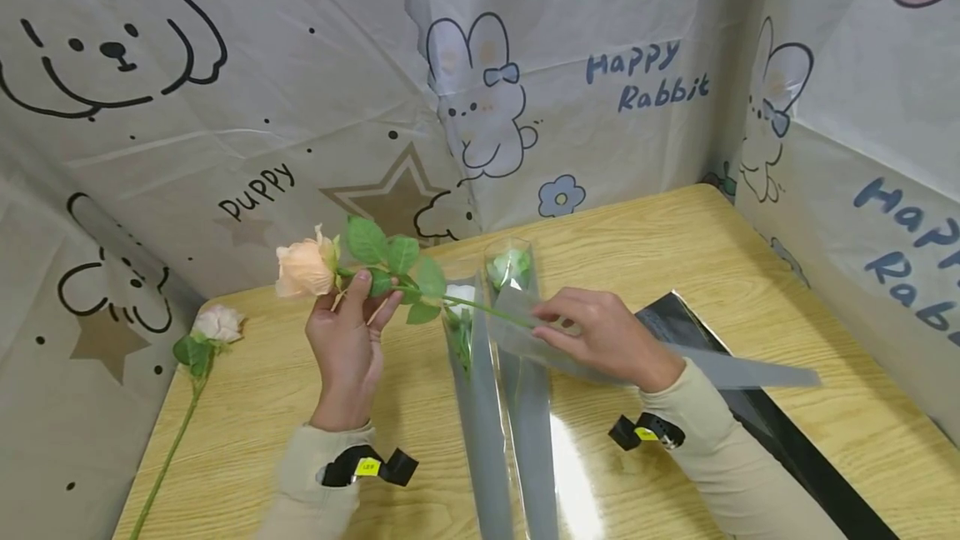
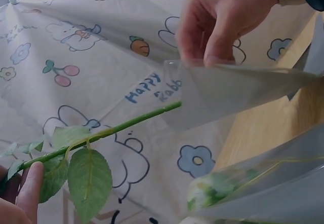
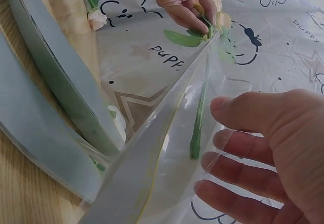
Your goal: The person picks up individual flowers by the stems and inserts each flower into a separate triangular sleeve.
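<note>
My left hand (image 1: 348,344) pinches the green stem of a peach rose (image 1: 303,267) just below its bloom, among the leaves. The stem (image 2: 126,124) slants toward the mouth of a clear and grey sleeve (image 2: 238,89). At that sleeve's upper edge, my right hand (image 1: 603,332) pinches the film between thumb and fingers in the head view. Through the film in the right wrist view, the cut end of the stem (image 3: 196,150) shows beside the right fingers (image 3: 238,168).
Two wrapped white flowers in grey sleeves (image 1: 483,415) (image 1: 531,423) lie side by side mid-table. A pale pink rose (image 1: 217,323) lies at the left. Black wrapping sheets (image 1: 810,473) lie at the right, under my right forearm. Printed cloth hangs behind.
</note>
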A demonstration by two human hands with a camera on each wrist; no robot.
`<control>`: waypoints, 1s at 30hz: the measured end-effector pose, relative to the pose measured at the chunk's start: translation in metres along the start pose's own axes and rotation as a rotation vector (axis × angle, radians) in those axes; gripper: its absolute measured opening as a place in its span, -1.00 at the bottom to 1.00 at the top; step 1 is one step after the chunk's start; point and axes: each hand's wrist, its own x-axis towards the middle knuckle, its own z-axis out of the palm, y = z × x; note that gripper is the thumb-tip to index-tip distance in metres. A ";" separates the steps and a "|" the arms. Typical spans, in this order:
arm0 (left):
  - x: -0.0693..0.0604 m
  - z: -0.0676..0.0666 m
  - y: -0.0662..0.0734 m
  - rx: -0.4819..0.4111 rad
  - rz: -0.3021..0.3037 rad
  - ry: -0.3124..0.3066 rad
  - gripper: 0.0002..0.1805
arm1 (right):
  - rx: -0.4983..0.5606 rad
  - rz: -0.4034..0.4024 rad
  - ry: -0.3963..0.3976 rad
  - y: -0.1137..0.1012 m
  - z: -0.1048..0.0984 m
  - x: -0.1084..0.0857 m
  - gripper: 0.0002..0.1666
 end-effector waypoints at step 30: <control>-0.030 0.027 -0.047 0.107 -0.084 -0.028 -0.50 | -0.051 -0.007 0.042 -0.005 0.005 0.001 -0.79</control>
